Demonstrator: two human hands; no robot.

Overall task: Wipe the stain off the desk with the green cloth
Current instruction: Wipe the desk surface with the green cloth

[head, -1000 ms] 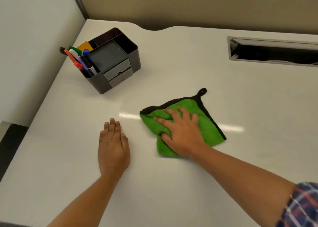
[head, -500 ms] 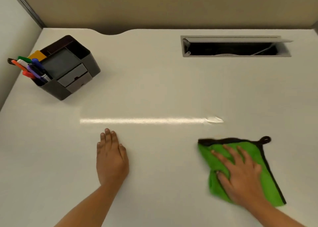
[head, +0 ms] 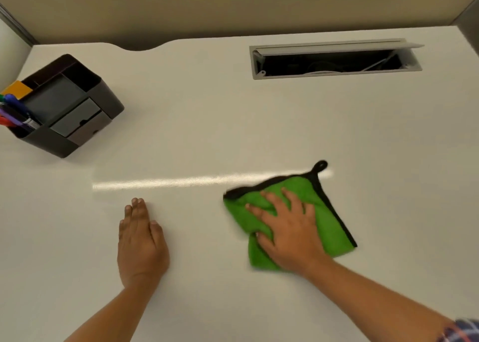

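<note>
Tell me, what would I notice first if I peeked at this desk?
The bright green cloth jumps out, lying right of the middle of the pale desk with the right hand pressed flat on it. The left hand rests flat beside it, and a dark organizer with colourful pens sits far left.

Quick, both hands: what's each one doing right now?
Left hand: open, flat on the desk, holding nothing.
Right hand: open, fingers spread, pressing down on the green cloth.

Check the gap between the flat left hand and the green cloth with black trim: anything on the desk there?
Nothing. In the head view, the white desk lies bare between the left hand and the green cloth with black trim, pressed flat under the right hand.
</note>
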